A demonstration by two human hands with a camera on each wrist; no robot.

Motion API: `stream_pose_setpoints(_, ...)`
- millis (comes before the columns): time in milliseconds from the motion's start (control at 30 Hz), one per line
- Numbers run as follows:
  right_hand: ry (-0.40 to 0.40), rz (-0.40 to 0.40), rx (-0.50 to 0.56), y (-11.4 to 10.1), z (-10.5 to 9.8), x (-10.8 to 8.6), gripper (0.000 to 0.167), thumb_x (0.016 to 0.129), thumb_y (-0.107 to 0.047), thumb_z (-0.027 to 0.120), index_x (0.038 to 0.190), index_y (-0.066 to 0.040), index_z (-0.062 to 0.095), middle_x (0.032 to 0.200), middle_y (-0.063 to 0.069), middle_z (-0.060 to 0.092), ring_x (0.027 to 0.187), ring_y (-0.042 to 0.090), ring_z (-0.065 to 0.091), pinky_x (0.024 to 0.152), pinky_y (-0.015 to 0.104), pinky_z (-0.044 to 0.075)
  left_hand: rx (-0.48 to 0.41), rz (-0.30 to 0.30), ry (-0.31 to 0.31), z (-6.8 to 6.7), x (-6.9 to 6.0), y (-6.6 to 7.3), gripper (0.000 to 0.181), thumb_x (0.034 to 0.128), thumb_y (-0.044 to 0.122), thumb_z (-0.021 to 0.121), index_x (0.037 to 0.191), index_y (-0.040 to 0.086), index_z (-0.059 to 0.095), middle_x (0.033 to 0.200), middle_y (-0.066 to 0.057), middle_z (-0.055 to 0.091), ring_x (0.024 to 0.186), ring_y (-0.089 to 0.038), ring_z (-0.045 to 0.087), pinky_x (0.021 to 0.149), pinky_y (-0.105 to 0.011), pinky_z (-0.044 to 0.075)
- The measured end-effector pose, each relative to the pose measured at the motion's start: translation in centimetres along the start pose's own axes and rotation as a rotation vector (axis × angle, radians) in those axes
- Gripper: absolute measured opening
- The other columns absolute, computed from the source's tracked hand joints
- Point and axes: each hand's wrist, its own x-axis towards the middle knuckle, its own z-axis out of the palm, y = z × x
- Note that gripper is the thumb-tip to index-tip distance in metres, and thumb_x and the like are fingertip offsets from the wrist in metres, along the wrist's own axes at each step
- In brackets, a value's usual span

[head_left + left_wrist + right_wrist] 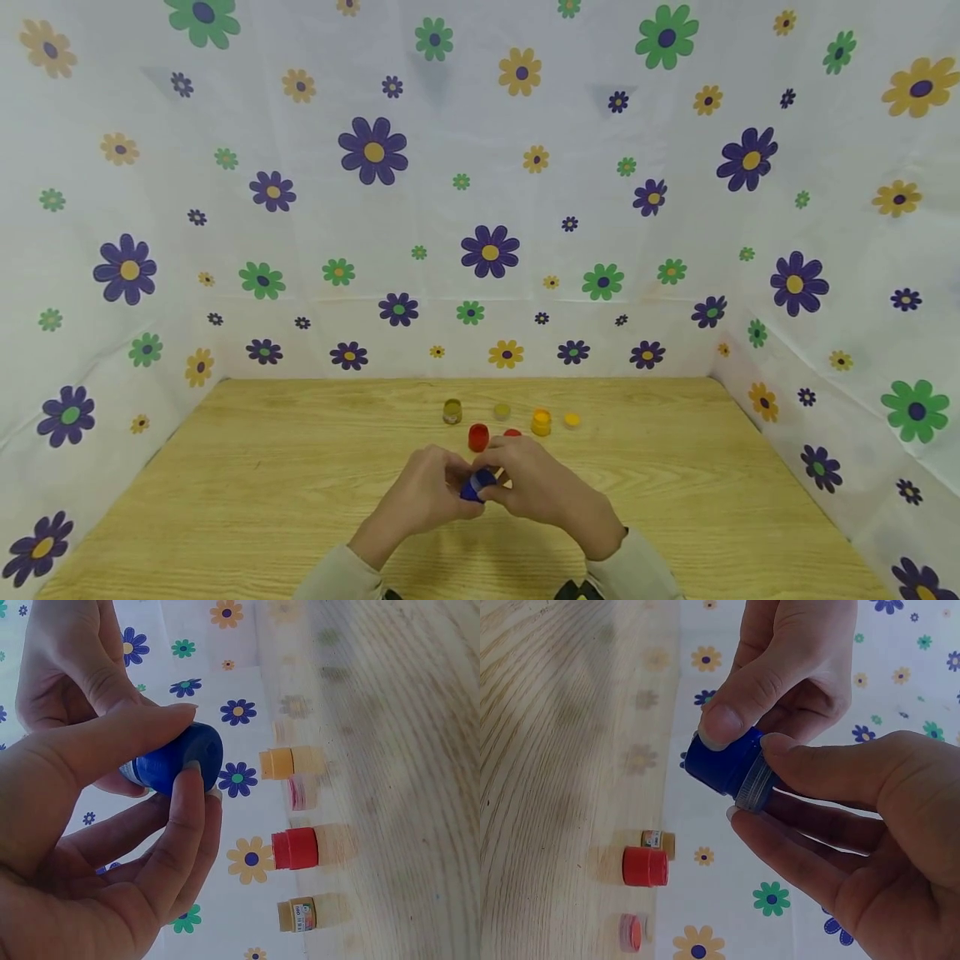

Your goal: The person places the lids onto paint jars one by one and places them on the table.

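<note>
A small blue paint jar [474, 488] is held between both hands above the table, tilted on its side. My left hand [429, 492] grips the jar's body, thumb on one side and fingertips on the other, as the left wrist view shows. With thumb and fingers my right hand [536, 482] pinches the clear ridged lid [756, 784], which sits on the jar's mouth. Just beyond the hands stands a red paint jar [478, 437]. A red lid [512, 433] lies beside it, partly hidden behind the right hand.
Farther back on the wooden table [262, 483] stand an olive jar [452, 412] and a yellow jar [541, 422]. An olive lid [502, 412] and a yellow lid [572, 421] lie near them. A flower-printed white sheet [420, 217] encloses the back and sides.
</note>
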Motion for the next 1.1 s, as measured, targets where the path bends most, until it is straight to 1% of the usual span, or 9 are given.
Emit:
stream_pose_setpoints(100, -0.004, 0.000, 0.003, 0.06, 0.05, -0.04, 0.019, 0.092, -0.007, 0.076, 0.112, -0.005, 0.076, 0.104, 0.006, 0.073, 0.093, 0.011, 0.070, 0.078, 0.022, 0.060, -0.003, -0.004, -0.002, 0.02, -0.02, 0.05, 0.025, 0.0774, 0.009, 0.087, 0.099, 0.001, 0.080, 0.085, -0.007, 0.078, 0.073, -0.012, 0.071, 0.065, -0.024, 0.058)
stream_pose_setpoints(267, 0.001, -0.014, 0.000, 0.16, 0.12, 0.00, 0.017, 0.094, -0.006, 0.074, 0.111, -0.004, 0.076, 0.104, 0.007, 0.074, 0.093, 0.011, 0.071, 0.078, 0.017, 0.058, -0.004, -0.008, -0.003, 0.02, 0.00, 0.18, 0.024, 0.0772, 0.009, 0.088, 0.098, 0.001, 0.080, 0.085, -0.007, 0.079, 0.073, -0.012, 0.072, 0.066, -0.026, 0.059)
stream_pose_setpoints(400, 0.010, 0.004, 0.003, 0.15, 0.10, 0.16, 0.012, 0.094, -0.009, 0.075, 0.105, -0.005, 0.076, 0.100, 0.005, 0.074, 0.088, 0.008, 0.070, 0.076, 0.017, 0.057, 0.009, 0.001, 0.000, -0.01, 0.08, 0.27, 0.021, 0.0767, 0.009, 0.088, 0.095, 0.002, 0.080, 0.083, -0.006, 0.078, 0.071, -0.011, 0.071, 0.064, -0.024, 0.058)
stream_pose_setpoints(500, 0.017, 0.019, -0.011, 0.12, 0.07, 0.30, 0.007, 0.094, -0.013, 0.076, 0.097, -0.006, 0.076, 0.087, 0.001, 0.072, 0.076, 0.002, 0.061, 0.070, 0.016, 0.054, 0.022, 0.016, 0.003, -0.04, 0.14, 0.33, 0.019, 0.0764, 0.009, 0.087, 0.093, 0.004, 0.081, 0.081, -0.005, 0.078, 0.070, -0.011, 0.071, 0.062, -0.022, 0.057)
stream_pose_setpoints(667, 0.023, 0.011, -0.024, 0.18, 0.07, 0.42, 0.012, 0.096, -0.018, 0.075, 0.090, -0.007, 0.075, 0.072, -0.003, 0.064, 0.062, -0.001, 0.044, 0.058, 0.015, 0.041, 0.027, 0.033, 0.004, -0.02, 0.17, 0.38, 0.018, 0.0759, 0.008, 0.086, 0.092, 0.004, 0.081, 0.081, -0.006, 0.078, 0.070, -0.012, 0.072, 0.062, -0.021, 0.056)
stream_pose_setpoints(767, 0.018, 0.013, -0.018, 0.27, 0.03, 0.31, 0.018, 0.097, -0.021, 0.072, 0.102, -0.004, 0.076, 0.081, 0.001, 0.072, 0.066, 0.000, 0.054, 0.061, 0.014, 0.046, 0.029, 0.037, 0.006, 0.00, 0.18, 0.33, 0.017, 0.0762, 0.009, 0.086, 0.092, 0.004, 0.081, 0.082, -0.006, 0.078, 0.071, -0.012, 0.071, 0.062, -0.021, 0.056)
stream_pose_setpoints(900, -0.005, 0.041, -0.008, 0.25, -0.06, 0.12, 0.030, 0.099, -0.022, 0.071, 0.121, -0.002, 0.072, 0.108, 0.009, 0.077, 0.086, 0.009, 0.070, 0.072, 0.017, 0.056, 0.034, 0.032, 0.007, 0.02, 0.16, 0.12, 0.017, 0.0766, 0.010, 0.087, 0.091, 0.005, 0.081, 0.081, -0.005, 0.078, 0.070, -0.012, 0.070, 0.062, -0.022, 0.056)
stream_pose_setpoints(967, -0.016, 0.042, -0.015, 0.18, -0.10, 0.03, 0.031, 0.097, -0.020, 0.073, 0.124, -0.004, 0.070, 0.116, 0.010, 0.075, 0.094, 0.013, 0.072, 0.077, 0.020, 0.059, 0.032, 0.019, 0.005, 0.02, 0.12, 0.01, 0.017, 0.0766, 0.010, 0.087, 0.091, 0.004, 0.080, 0.081, -0.004, 0.078, 0.070, -0.012, 0.070, 0.062, -0.022, 0.056)
stream_pose_setpoints(1100, -0.013, 0.008, -0.057, -0.05, -0.12, -0.07, 0.031, 0.094, -0.017, 0.076, 0.122, -0.006, 0.070, 0.118, 0.008, 0.073, 0.098, 0.017, 0.071, 0.084, 0.024, 0.059, 0.022, -0.003, -0.002, -0.05, 0.00, -0.10, 0.017, 0.0766, 0.009, 0.087, 0.091, 0.004, 0.080, 0.083, -0.005, 0.078, 0.071, -0.012, 0.071, 0.063, -0.023, 0.056)
